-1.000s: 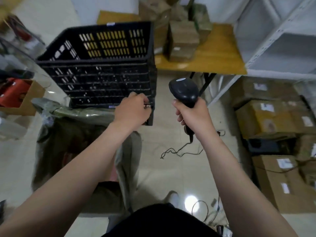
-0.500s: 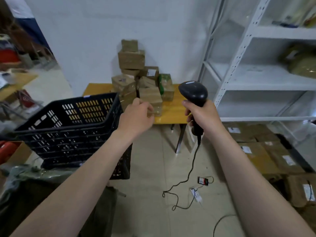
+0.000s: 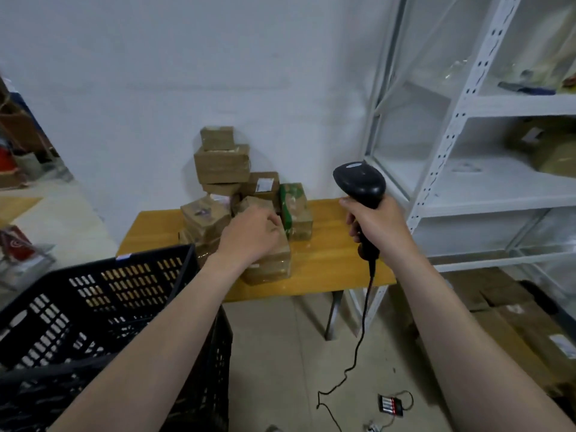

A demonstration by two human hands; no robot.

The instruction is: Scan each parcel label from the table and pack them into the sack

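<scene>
Several brown taped parcels are piled on the yellow wooden table (image 3: 327,266) against the wall, with a tall stack (image 3: 222,163) at the back and a green-wrapped parcel (image 3: 293,201) to the right. My left hand (image 3: 249,235) reaches over the front brown parcel (image 3: 271,266), fingers loosely curled above its top; I cannot tell whether it touches. My right hand (image 3: 377,226) grips the handle of a black barcode scanner (image 3: 358,182), held upright to the right of the pile. The sack is out of view.
A black slatted plastic crate (image 3: 93,307) stands at the lower left, under my left forearm. White metal shelving (image 3: 452,169) rises on the right, with cardboard boxes (image 3: 514,322) on the floor below. The scanner cable (image 3: 358,347) trails down to a battery pack (image 3: 390,405).
My view has lifted from the sack and crate up to the table. My left hand left the crate rim and moved forward over the front parcel. The scanner stays in my right hand.
</scene>
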